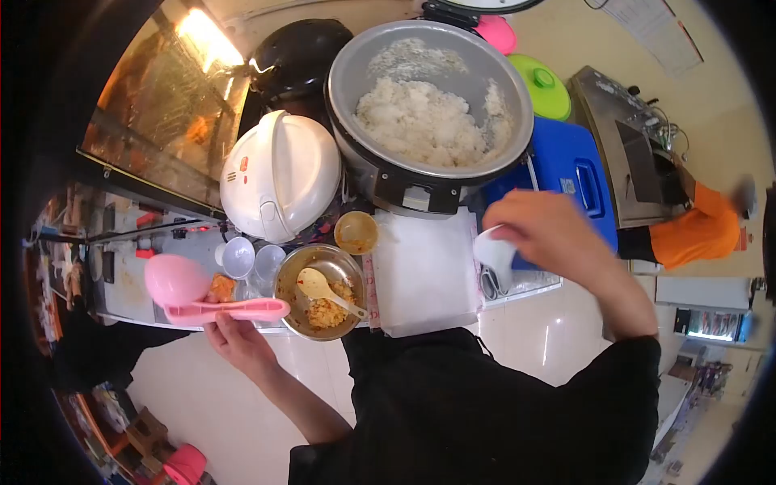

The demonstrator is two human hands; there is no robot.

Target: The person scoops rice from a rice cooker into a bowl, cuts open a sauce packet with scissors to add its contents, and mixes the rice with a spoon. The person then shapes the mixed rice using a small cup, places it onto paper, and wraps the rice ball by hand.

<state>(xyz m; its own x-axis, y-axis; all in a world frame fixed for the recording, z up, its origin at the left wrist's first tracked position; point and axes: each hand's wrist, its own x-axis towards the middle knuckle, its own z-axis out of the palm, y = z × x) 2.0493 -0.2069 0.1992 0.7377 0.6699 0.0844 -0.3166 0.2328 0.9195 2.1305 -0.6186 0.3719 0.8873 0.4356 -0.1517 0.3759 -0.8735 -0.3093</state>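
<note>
My left hand [236, 339] grips a pink plastic piece [234, 311] with a long handle, next to a rounded pink bowl-like part [174, 279]. My right hand [537, 226], slightly blurred, is closed on a white scoop [495, 249] beside the blue box. Between my hands lie white paper sheets [424, 267]. A steel bowl [284, 291] holds orange-brown rice and a cream paddle [323, 289]. Behind it stands a small bowl [356, 232] with brownish residue. White rice [424, 117] fills part of the large open cooker [347, 97].
At the back left are a white closed cooker [303, 178] and a lit glass cabinet [174, 105]. A blue box [566, 162] and green lid [543, 85] stand right. Small clear cups [238, 257] sit left. A person in orange [703, 230] is at the far right.
</note>
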